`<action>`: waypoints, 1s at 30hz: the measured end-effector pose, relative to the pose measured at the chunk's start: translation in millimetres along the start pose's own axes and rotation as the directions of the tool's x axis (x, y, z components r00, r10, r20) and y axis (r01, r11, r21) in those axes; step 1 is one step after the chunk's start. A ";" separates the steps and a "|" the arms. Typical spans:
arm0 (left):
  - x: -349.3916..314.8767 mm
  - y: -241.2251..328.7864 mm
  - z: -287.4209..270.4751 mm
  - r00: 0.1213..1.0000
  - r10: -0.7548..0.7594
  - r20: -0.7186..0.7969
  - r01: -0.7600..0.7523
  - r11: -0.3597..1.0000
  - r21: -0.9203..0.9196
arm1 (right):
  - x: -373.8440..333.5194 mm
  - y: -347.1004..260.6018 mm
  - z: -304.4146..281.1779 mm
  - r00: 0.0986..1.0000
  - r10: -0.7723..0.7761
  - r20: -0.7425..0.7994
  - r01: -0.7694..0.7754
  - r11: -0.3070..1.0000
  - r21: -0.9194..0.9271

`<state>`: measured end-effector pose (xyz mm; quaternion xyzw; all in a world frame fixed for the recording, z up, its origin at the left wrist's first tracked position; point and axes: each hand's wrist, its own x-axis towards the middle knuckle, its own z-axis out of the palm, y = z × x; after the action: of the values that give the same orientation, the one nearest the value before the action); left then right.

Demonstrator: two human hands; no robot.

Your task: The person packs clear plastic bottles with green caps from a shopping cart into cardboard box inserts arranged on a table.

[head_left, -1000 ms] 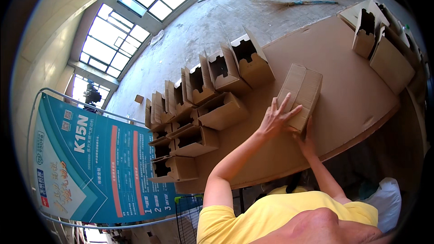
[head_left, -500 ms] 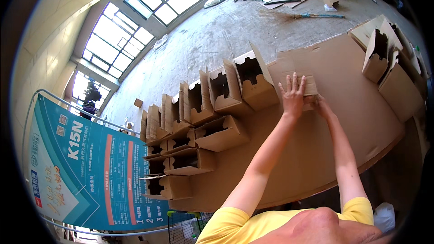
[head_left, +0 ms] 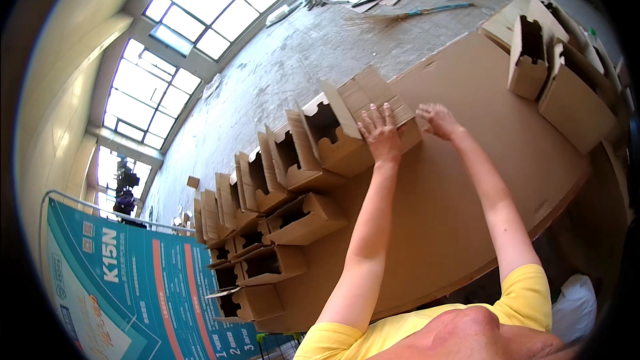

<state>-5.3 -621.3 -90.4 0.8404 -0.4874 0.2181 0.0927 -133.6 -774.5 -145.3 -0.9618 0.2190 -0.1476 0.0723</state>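
- Head view: the closed cardboard carton [head_left: 375, 90] lies on the table [head_left: 480, 187], toward 12 o'clock from the left hand [head_left: 382, 143], the nearer one, spread flat on it, gripping nothing.
- The right hand [head_left: 440, 122], half-curled and seemingly empty, has it at 10 o'clock; contact unclear.
- Its long axis runs 11 to 5 o'clock, near end pointing to 5.

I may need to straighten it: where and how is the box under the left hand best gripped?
Take the box by its right side, probably best with the right hand coming from the right: an open box stands close on its left.
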 end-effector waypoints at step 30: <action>-15.2 -32.1 -40.9 0.899 0.225 0.376 -0.134 0.958 -0.253 | -265.5 -34.5 -151.4 0.986 0.169 -0.013 -0.161 0.958 0.235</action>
<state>4.4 -578.1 -59.2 0.8029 -0.5928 -0.0064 0.0630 -396.1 -637.4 -62.1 -0.9224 0.2808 -0.1819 0.1932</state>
